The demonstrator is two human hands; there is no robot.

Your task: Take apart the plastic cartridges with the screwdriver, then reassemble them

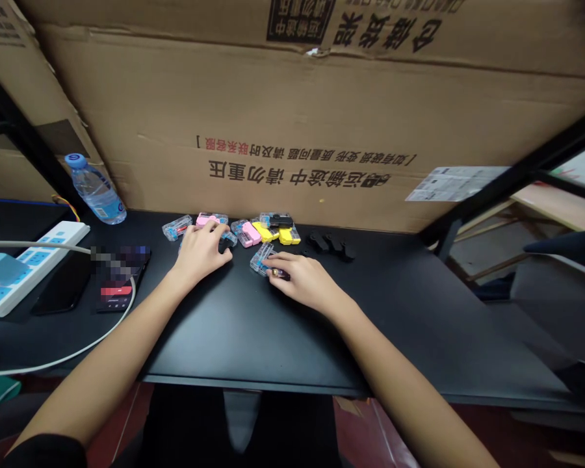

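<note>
Both my hands rest on a black table near a row of small clear, pink, yellow and black plastic pieces. My left hand lies over a pink piece and a small black piece, fingers curled down on them. My right hand pinches a small clear-and-blue piece at its fingertips. Yellow pieces and another pink piece lie just behind my hands. A clear piece sits to the left of the row.
A large cardboard box stands against the table's back edge. At the left are a water bottle, a white power strip, a phone and a white cable. Black clips lie right of the row.
</note>
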